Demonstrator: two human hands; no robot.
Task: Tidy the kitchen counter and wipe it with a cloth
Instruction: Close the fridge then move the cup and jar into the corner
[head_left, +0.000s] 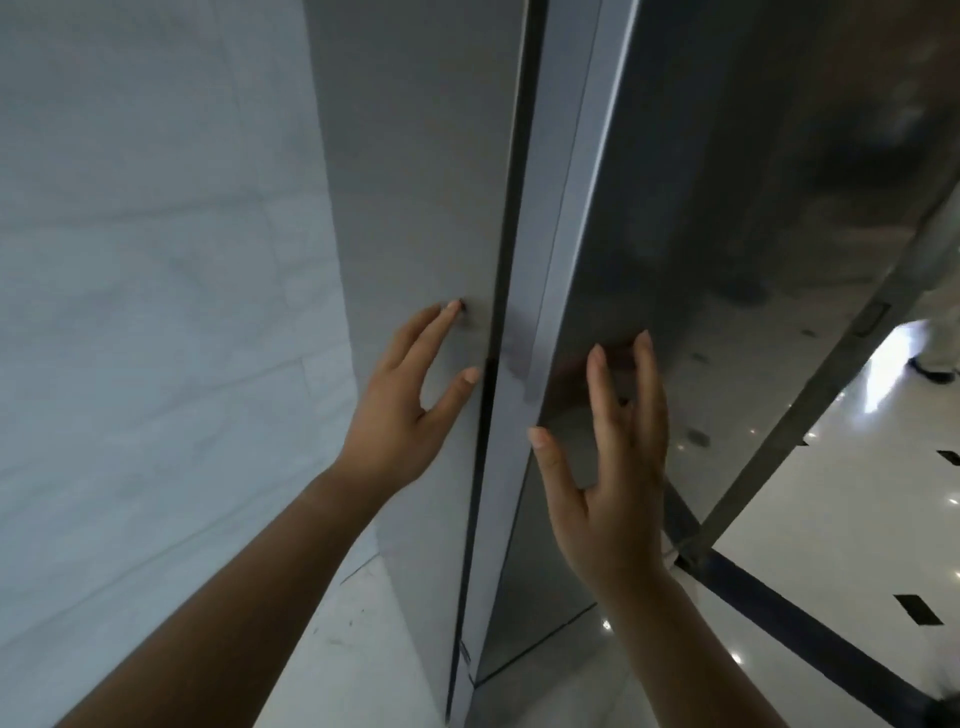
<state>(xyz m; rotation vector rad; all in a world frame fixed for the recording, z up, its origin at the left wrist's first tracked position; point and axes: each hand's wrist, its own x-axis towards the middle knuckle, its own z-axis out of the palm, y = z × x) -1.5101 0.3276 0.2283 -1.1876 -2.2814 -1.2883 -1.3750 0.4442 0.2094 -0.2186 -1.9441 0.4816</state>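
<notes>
A tall grey refrigerator fills the middle of the head view. Its matte side panel (415, 182) faces left and its glossy dark door (727, 208) faces right, with a narrow dark gap between them. My left hand (410, 405) lies flat on the side panel with fingers spread. Against the door's left edge rests my right hand (608, 467), fingers straight and apart. Neither hand holds anything. No counter or cloth is in view.
A pale marble wall (156, 312) stands on the left. Glossy white floor (831, 519) with small dark tile marks spreads to the right. A dark strip (810, 618) runs across the floor. A person's shoe (932, 371) shows at the far right.
</notes>
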